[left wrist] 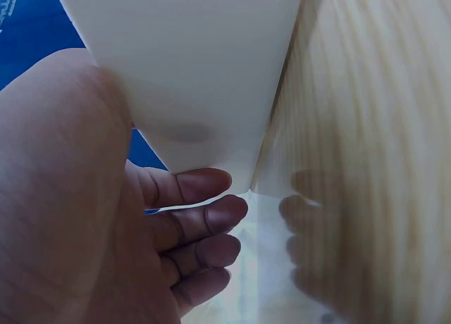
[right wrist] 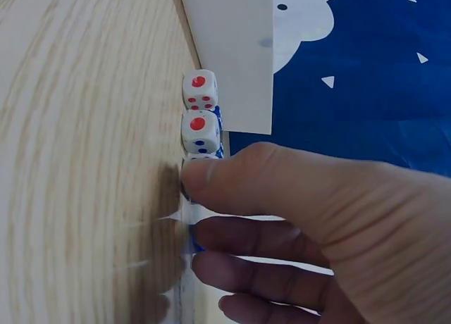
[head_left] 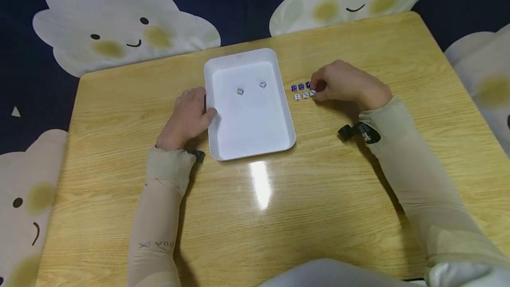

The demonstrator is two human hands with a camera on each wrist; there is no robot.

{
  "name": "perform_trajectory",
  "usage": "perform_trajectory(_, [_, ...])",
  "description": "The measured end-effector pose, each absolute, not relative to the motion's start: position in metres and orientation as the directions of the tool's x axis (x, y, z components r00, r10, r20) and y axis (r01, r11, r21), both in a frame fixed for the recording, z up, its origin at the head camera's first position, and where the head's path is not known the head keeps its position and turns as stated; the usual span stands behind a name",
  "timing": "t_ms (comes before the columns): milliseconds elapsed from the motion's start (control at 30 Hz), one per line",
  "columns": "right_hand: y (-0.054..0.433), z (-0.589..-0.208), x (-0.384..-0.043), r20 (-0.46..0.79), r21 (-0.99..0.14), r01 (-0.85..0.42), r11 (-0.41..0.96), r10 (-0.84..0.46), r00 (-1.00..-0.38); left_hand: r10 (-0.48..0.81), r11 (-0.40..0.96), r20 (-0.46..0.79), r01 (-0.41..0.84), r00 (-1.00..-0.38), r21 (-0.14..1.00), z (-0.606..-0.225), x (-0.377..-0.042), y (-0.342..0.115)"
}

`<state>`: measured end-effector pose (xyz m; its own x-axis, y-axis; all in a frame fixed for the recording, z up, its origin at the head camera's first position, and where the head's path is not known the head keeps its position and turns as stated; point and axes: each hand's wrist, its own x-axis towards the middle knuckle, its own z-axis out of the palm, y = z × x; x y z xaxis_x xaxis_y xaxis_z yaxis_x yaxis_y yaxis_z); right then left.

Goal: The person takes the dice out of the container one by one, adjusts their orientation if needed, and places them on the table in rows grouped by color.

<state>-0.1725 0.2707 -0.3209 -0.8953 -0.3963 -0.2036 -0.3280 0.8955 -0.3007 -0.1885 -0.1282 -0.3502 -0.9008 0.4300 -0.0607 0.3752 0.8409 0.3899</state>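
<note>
My left hand grips the left wall of a white tray, thumb over the rim and fingers along the outside. Beyond the tray's right side lie two short rows of dice. A blue die begins the far row of three; a white die begins the near row of three. At the right end of both rows is my right hand. Its thumb presses the last white die, while the index fingertip meets the last blue die, the pair pinched between them.
Inside the tray sit two more dice, one left of the middle and one to its right. A wooden table carries everything. Cloud-patterned dark blue cloth hangs around its far and side edges.
</note>
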Motion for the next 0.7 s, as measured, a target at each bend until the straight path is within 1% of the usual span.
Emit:
perform_trajectory(233, [0.270,-0.315,-0.170,-0.210,-0.303,-0.293,0.907,-0.364,-0.908,0.425,0.839,-0.062,0.367,-0.903,0.403,-0.349,-0.189,-0.128])
perform_trajectory(700, [0.265,-0.304,-0.161,-0.114,-0.296,-0.315,0.902,-0.360,-0.926,0.425,0.847,-0.071,0.368,-0.903,0.383,-0.349,-0.188,-0.129])
